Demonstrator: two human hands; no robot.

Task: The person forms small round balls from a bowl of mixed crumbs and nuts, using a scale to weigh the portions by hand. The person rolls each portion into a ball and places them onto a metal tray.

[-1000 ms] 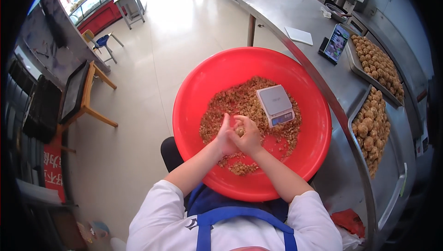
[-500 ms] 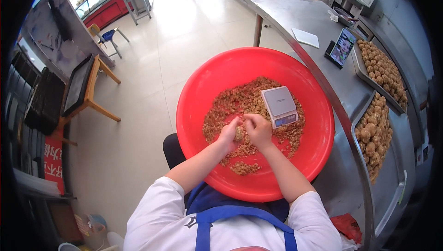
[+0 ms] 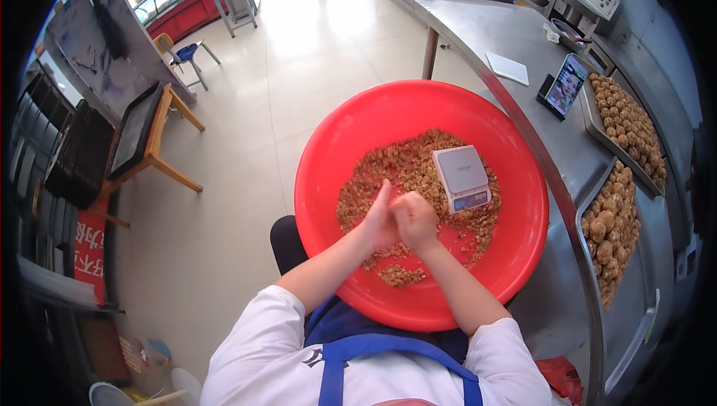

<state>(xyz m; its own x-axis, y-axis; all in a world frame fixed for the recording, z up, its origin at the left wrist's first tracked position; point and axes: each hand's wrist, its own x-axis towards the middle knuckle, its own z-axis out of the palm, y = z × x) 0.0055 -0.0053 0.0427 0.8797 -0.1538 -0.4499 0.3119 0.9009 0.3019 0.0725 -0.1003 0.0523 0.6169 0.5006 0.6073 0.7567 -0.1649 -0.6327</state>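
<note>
Pale tiled floor (image 3: 231,189), steel bench (image 3: 470,25) to the right of both grips; black tray (image 3: 137,133) on a wooden stand (image 3: 163,131) well off left. Red basin (image 3: 347,118) sits directly under the grips, over the person's lap. Crumbly brown mixture (image 3: 381,167) spread in it, mostly beyond and around the grips; small heap (image 3: 402,277) between the forearms, nearer the person. Left grip (image 3: 382,227): thumb raised, palm turned toward the right grip (image 3: 415,221), which is curled like a fist and pressed against it. Whether either holds anything is hard to tell, contact area hidden. White scale (image 3: 461,171) on the mixture, just beyond and right of the right grip, apart from it. Far right of the grips, brown balls (image 3: 611,227) piled in trays; phone (image 3: 567,85) upright on the bench, blue apron (image 3: 373,345) below the grips.
</note>
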